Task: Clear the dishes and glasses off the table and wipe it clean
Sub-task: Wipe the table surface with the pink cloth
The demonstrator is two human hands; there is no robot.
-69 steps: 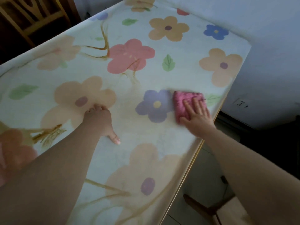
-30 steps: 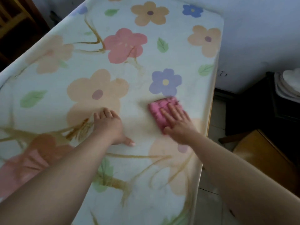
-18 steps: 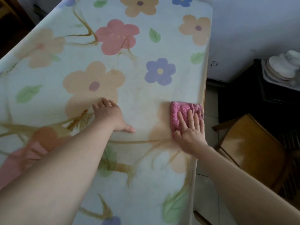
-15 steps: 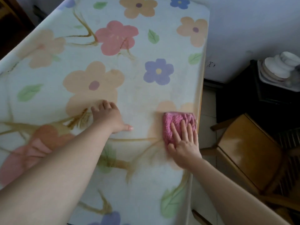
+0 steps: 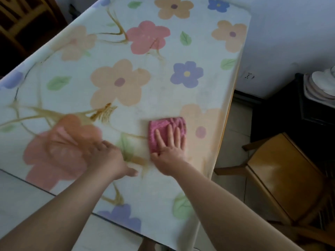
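Observation:
A folded pink cloth (image 5: pixel 164 126) lies on the flowered tablecloth of the table (image 5: pixel 163 51), near its right edge. My right hand (image 5: pixel 169 147) presses flat on the cloth with straight, spread fingers. My left hand (image 5: pixel 107 158) rests on the tablecloth to the left of the cloth, fingers bent down on the surface, thumb pointing right. No dishes or glasses stand on the visible tabletop. White dishes (image 5: pixel 322 84) are stacked on a dark cabinet at the far right.
A wooden chair (image 5: pixel 282 180) stands right of the table on the tiled floor. A dark cabinet (image 5: pixel 282 113) is behind it against a pale wall with a socket (image 5: pixel 248 76). Another wooden chair (image 5: pixel 20 20) shows at the top left.
My right hand has slid the pink cloth back toward me along the table's right side and now slightly leftward. My left hand has shifted nearer and left. The near table edge has come into view.

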